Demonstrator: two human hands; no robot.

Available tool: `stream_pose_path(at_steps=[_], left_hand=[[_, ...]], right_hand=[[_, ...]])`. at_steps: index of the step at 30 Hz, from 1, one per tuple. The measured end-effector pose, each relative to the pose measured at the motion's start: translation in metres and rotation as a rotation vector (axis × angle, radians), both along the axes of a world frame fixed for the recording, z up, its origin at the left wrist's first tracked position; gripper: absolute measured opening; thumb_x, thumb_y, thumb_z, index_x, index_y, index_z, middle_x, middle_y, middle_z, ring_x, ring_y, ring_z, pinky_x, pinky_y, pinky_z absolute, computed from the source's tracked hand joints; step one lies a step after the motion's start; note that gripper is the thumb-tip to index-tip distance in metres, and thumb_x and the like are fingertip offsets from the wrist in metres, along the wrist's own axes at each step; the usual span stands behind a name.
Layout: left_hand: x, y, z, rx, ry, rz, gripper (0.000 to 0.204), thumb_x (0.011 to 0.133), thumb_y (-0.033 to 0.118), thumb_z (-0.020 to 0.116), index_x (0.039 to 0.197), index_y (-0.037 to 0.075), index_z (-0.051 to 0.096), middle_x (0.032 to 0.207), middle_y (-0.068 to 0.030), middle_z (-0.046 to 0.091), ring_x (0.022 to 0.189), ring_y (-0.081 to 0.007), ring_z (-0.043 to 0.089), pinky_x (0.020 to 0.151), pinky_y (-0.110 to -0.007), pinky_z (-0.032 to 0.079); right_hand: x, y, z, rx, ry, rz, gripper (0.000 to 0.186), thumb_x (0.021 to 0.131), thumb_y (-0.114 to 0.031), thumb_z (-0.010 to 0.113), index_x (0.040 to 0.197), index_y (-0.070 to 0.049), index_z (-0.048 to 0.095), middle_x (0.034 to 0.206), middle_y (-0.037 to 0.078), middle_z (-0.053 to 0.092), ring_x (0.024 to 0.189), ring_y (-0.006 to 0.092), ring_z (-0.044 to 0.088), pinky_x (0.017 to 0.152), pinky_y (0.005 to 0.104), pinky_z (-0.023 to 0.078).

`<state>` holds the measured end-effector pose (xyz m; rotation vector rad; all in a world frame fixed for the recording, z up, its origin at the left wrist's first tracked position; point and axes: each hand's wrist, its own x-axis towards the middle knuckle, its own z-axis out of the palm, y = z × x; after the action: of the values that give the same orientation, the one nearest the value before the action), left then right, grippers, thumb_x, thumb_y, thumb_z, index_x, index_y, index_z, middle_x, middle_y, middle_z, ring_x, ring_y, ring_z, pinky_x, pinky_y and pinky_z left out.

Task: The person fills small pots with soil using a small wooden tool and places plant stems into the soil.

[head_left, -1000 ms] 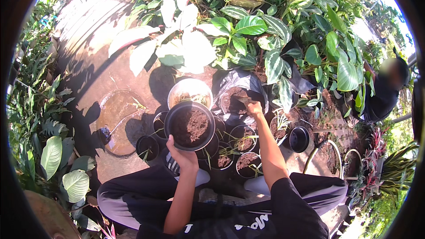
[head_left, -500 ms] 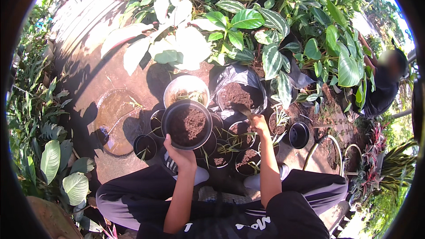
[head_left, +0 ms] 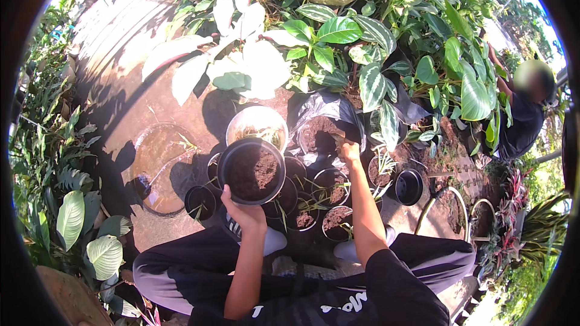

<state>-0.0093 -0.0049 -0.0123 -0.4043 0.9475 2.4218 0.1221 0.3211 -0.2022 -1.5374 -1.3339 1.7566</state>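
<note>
A: How was the grip on that pot?

B: In the head view, the left hand (head_left: 244,214) was closed on the near rim of a black plastic pot (head_left: 252,171) with soil in it. It was held up level above the ground, likely so nothing spilled and the mouth stayed open for filling.

A: And the other hand?

B: The right hand (head_left: 348,152) was stretched forward to the black bag of soil (head_left: 323,125), which lay slumped open just beyond the pots. The fingers were curled at the soil's near edge; whether they had closed on any soil, I could not tell.

A: Where did the held pot sit relative to the rest?

B: Over a cluster of small black pots (head_left: 314,196) with seedlings, standing close together on the concrete ground right in front of the person's knees, within easy reach. A pale bowl (head_left: 257,125) lay just behind the held pot, and an empty black pot (head_left: 409,186) stood apart to the right. Leafy plants (head_left: 338,42) filled the far side.
</note>
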Motion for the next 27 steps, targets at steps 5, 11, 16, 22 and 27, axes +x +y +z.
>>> stream_pose_path(at_steps=[5, 11, 16, 22, 27], left_hand=[[-0.003, -0.012, -0.002, -0.027, 0.001, 0.020, 0.058, 0.092, 0.050, 0.053, 0.131, 0.006, 0.052, 0.130, -0.0052, 0.057, 0.121, -0.0212, 0.054, 0.103, -0.038, 0.041], [0.000, -0.001, 0.001, -0.006, -0.027, -0.013, 0.057, 0.093, 0.046, 0.052, 0.132, 0.005, 0.050, 0.130, -0.0072, 0.057, 0.120, -0.0223, 0.054, 0.103, -0.039, 0.041], [-0.002, 0.001, 0.006, 0.006, -0.011, 0.018, 0.058, 0.093, 0.046, 0.053, 0.132, 0.005, 0.049, 0.131, -0.0071, 0.056, 0.120, -0.0222, 0.053, 0.104, -0.039, 0.040], [-0.002, -0.001, -0.005, 0.010, -0.039, -0.003, 0.057, 0.093, 0.046, 0.053, 0.132, 0.005, 0.049, 0.131, -0.0071, 0.057, 0.121, -0.0220, 0.053, 0.103, -0.039, 0.041], [-0.003, -0.006, 0.002, -0.007, -0.021, 0.000, 0.057, 0.093, 0.046, 0.053, 0.132, 0.005, 0.050, 0.130, -0.0073, 0.057, 0.121, -0.0218, 0.053, 0.103, -0.038, 0.041]], right_hand=[[-0.024, -0.026, 0.039, 0.479, -0.514, 0.356, 0.032, 0.089, -0.022, 0.062, 0.117, -0.009, 0.071, 0.071, 0.011, 0.065, 0.051, 0.0133, 0.057, 0.049, 0.0308, 0.047], [-0.017, 0.022, -0.005, 0.511, -0.719, 0.456, 0.035, 0.083, -0.034, 0.072, 0.112, -0.014, 0.073, 0.083, 0.011, 0.074, 0.074, 0.0191, 0.072, 0.076, 0.0310, 0.054], [-0.003, 0.054, 0.029, 0.624, -0.623, 0.604, 0.038, 0.084, -0.030, 0.071, 0.118, -0.014, 0.070, 0.107, 0.015, 0.072, 0.104, 0.0267, 0.068, 0.091, 0.0344, 0.051], [0.013, 0.032, 0.062, 0.694, -0.805, 0.850, 0.036, 0.082, -0.026, 0.071, 0.118, -0.023, 0.071, 0.108, 0.015, 0.071, 0.101, 0.0307, 0.068, 0.089, 0.0375, 0.052], [0.004, 0.007, 0.092, 0.659, -0.866, 0.482, 0.030, 0.084, -0.026, 0.069, 0.113, -0.021, 0.072, 0.106, 0.013, 0.072, 0.101, 0.0301, 0.068, 0.086, 0.0382, 0.053]])
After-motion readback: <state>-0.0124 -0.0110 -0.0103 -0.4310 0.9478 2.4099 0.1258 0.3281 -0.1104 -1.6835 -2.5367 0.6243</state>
